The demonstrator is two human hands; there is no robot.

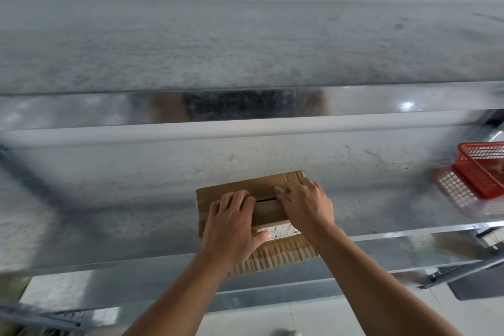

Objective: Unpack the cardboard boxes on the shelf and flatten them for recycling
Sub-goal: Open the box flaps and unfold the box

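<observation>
The cardboard box sits on the metal shelf, close to its front edge and roughly in the middle of the view, with its near side showing ribbed corrugation. Its top flaps are down, and a dark slit shows along the seam between them. A white printed label lies on the near flap.

Both of the person's hands are on the box top. The left hand lies spread over the near flap on the left side, its fingers reaching to the seam and its thumb resting on the label - it presses rather than grips. The right hand rests on the right side with bent fingers, the fingertips at the seam beside a pale scrap that may be tape. Whether they pinch it cannot be told. The 2 hands are near each other but apart, with the slit visible between them.

At the right end of the same shelf, well apart from the box, stands a red mesh basket, with a paler gridded piece just beside it - too blurred to make out. A 2nd, higher shelf spans the view above, and pale floor tiles show below between the forearms.
</observation>
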